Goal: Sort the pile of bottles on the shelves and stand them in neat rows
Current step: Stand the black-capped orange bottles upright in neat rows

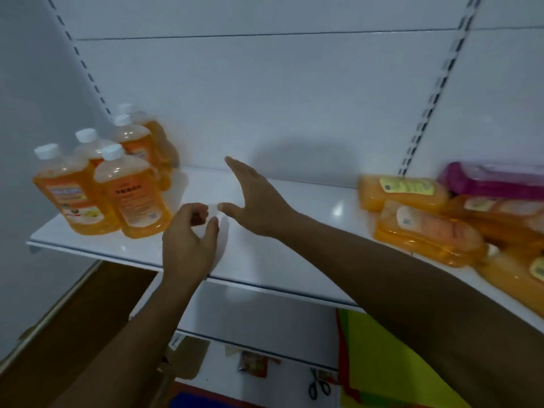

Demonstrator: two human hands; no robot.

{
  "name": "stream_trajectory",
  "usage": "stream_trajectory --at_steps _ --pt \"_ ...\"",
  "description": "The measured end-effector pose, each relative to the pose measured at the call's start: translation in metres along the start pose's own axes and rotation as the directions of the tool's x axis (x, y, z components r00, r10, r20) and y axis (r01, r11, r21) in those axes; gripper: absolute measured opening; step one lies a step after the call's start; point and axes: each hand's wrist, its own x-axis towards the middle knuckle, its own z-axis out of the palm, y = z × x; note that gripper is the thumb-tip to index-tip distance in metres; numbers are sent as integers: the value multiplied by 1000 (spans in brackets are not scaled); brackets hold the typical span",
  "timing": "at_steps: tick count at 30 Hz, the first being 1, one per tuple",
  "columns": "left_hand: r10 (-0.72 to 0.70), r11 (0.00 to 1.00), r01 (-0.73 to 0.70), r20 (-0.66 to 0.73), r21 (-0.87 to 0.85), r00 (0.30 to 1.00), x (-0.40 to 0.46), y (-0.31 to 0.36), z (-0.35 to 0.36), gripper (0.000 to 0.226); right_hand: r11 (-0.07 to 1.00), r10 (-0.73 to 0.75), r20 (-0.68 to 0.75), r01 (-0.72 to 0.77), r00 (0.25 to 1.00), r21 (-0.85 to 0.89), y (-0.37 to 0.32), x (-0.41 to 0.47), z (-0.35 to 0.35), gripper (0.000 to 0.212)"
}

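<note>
Hands over the white shelf [265, 260]: the left hand [188, 240] is hovering with fingers loosely curled, gripping nothing; the right hand [259, 198] is spreading flat, empty. Upright orange bottles [117, 184] are standing left of both; toppled bottles [426, 228] are lying far right.

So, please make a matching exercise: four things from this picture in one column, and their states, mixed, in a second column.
Things:
1. standing bottles
2. piled bottles
3. right hand
4. left hand

States:
A. fingers straight, spread over the shelf
B. upright, white caps, at the left
C. fingers loosely curled, holding nothing
D. lying on their sides, at the right

Pairs: 1-B, 2-D, 3-A, 4-C
</note>
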Motion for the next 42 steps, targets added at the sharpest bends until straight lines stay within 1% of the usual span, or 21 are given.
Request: stream_trajectory --at_steps 4,7,9,11,13,15,17,18,19,22,24,27,29,31,32,34,37,40,42 --pt "61 996 -47 207 -72 976 -12 60 62 30 964 194 -86 -206 977 -170 50 -53 -79 73" --pt "180 978 -130 344 -162 922 -25 101 105 39 906 287 -110 -307 952 -291 84 -98 -134 73" --pt "233 968 -165 430 -190 872 -35 125 129 49 869 363 -89 -371 928 -326 102 -128 -165 73" --pt "301 953 -229 517 -199 801 -42 142 151 64 822 429 -45 -410 902 -394 116 -156 -188 74" --pt "406 912 -351 591 -211 697 -45 156 170 78 780 464 -19 -419 886 -465 125 -176 -204 75" --pt "463 865 -461 664 -196 587 -43 165 186 90 782 459 20 -394 888 -483 127 -189 -210 77" --pt "423 852 -506 743 -131 519 -41 169 197 102 775 458 89 -347 885 -529 126 -195 -208 87" --pt "392 853 -513 772 -102 499 -40 168 201 103 759 468 108 -337 877 -557 126 -196 -205 91" --pt "393 839 -537 779 -86 488 -40 165 203 102 741 476 105 -334 873 -583 125 -196 -202 94" --pt "446 761 -648 754 -35 483 -39 157 202 91 709 458 55 -328 887 -624 124 -196 -196 90" --pt "450 722 -692 761 -2 467 -37 155 196 86 722 440 57 -315 896 -616 122 -194 -195 87" --pt "406 708 -705 792 44 457 -31 150 181 81 787 430 86 -326 899 -524 118 -189 -195 85" --pt "398 720 -693 789 49 469 -22 142 168 77 817 438 128 -335 890 -470 115 -184 -192 90" --pt "382 750 -659 774 60 505 -12 128 154 74 822 474 166 -367 864 -436 114 -179 -188 97" --pt "370 771 -633 764 65 528 -7 121 146 73 827 485 172 -385 858 -410 115 -175 -184 97" --pt "337 818 -571 746 70 574 3 105 130 73 859 457 149 -392 877 -331 116 -166 -177 88" --pt "308 869 -489 697 71 648 12 84 103 73 924 357 91 -337 930 -184 111 -146 -166 75" --pt "245 947 -322 622 12 744 15 70 74 70 962 273 -27 -273 962 16 92 -117 -160 58" --pt "202 977 -205 585 -62 786 12 64 55 73 964 235 -91 -220 968 151 74 -94 -155 48"
